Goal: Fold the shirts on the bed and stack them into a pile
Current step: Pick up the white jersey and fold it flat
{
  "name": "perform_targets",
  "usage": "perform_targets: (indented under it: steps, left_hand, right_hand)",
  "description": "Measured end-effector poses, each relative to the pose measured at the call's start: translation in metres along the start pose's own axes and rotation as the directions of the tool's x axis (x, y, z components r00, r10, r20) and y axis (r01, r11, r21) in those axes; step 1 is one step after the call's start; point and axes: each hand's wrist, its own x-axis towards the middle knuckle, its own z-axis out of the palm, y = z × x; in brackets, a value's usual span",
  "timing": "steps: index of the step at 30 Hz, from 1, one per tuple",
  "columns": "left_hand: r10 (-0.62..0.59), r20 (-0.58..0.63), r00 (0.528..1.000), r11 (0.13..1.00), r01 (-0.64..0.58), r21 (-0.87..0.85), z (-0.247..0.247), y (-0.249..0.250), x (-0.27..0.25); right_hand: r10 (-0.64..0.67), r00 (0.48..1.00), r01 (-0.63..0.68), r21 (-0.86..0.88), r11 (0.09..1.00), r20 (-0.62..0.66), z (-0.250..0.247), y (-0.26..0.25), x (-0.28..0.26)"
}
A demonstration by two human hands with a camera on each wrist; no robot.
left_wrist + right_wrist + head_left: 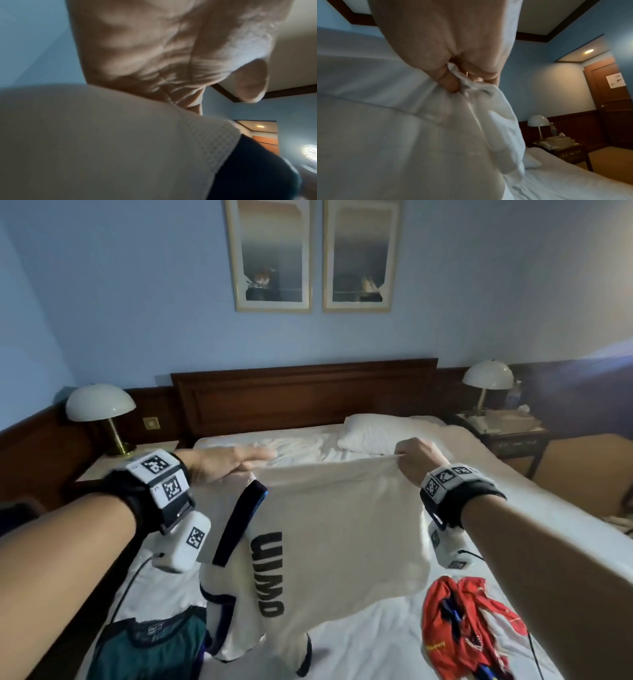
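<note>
Dim, bluish room light throughout; both wrist views are soft with motion blur. A ceiling downlight (pixel 589 51) glows warm, and wide-angle edges perhaps bend slightly.

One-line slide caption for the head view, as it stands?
Both hands, left and right, hold a white shirt up over the bed, between a teal shirt and a red shirt.

Bare forearms – each wrist wears a black strap (pixel 479 501) with white marker-printed blocks (pixel 161 477) and a white cabled camera pod (pixel 186 542) beneath
</note>
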Motion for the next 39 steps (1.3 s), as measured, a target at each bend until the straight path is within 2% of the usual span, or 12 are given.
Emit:
perform_targets:
  steps: [3,5,7,9,13,18,21,23,27,29,32,39]
  left_hand:
    - [-0.034,-0.057,0.998,0.973,0.046,0.224,0.029,-0.012,0.013]
    - [-0.146,-0.157,0.977,0.859,0.204,0.47,0.047,-0.016,0.023]
    - [-0.15,-0.276,0.949,0.754,0.29,0.589,0.062,-0.019,0.029]
    - [-0.082,-0.373,0.924,0.758,0.301,0.578,0.071,-0.022,0.031]
    - [0.008,-0.492,0.87,0.865,0.242,0.441,0.07,-0.034,0.033]
    - [0.072,-0.415,0.907,0.904,0.117,0.412,0.067,-0.035,0.042]
    - [0.087,-0.47,0.878,0.927,0.102,0.36,0.063,-0.029,0.056]
    - [0.103,-0.47,0.877,0.909,0.109,0.402,0.058,-0.024,0.07]
    - [0.068,-0.396,0.916,0.768,0.206,0.607,0.038,-0.025,0.111]
    - [0.075,-0.423,0.903,0.716,0.247,0.653,0.026,-0.029,0.138]
    - [0.127,-0.556,0.822,0.74,0.294,0.604,0.012,-0.034,0.18]
    - [0.355,-0.797,0.489,0.853,0.179,0.49,-0.038,-0.013,0.235]
  right_hand:
    - [-0.001,0.998,0.002,0.035,0.999,-0.055,-0.021,0.005,0.003]
    - [-0.048,0.997,0.047,-0.009,0.999,-0.053,-0.029,0.009,0.005]
    - [-0.105,0.994,0.102,-0.101,0.99,-0.033,-0.035,0.016,0.003]
    - [-0.169,0.986,0.164,-0.209,0.964,-0.004,-0.036,0.027,0.004]
    - [-0.232,0.972,0.229,-0.3,0.926,0.026,-0.033,0.06,0.008]
    - [-0.222,0.975,0.219,-0.255,0.942,0.017,-0.014,0.096,0.009]
    - [-0.218,0.975,0.222,-0.209,0.952,0.04,-0.001,0.115,0.022]
    - [-0.222,0.974,0.229,-0.204,0.952,0.054,0.01,0.124,0.036]
    - [-0.252,0.961,0.274,-0.254,0.928,0.113,0.044,0.136,0.075]
    - [-0.269,0.953,0.3,-0.296,0.907,0.143,0.063,0.14,0.097]
    - [-0.257,0.958,0.284,-0.312,0.907,0.125,0.086,0.143,0.135]
    - [-0.195,0.963,0.16,-0.188,0.969,-0.185,0.078,0.125,0.212]
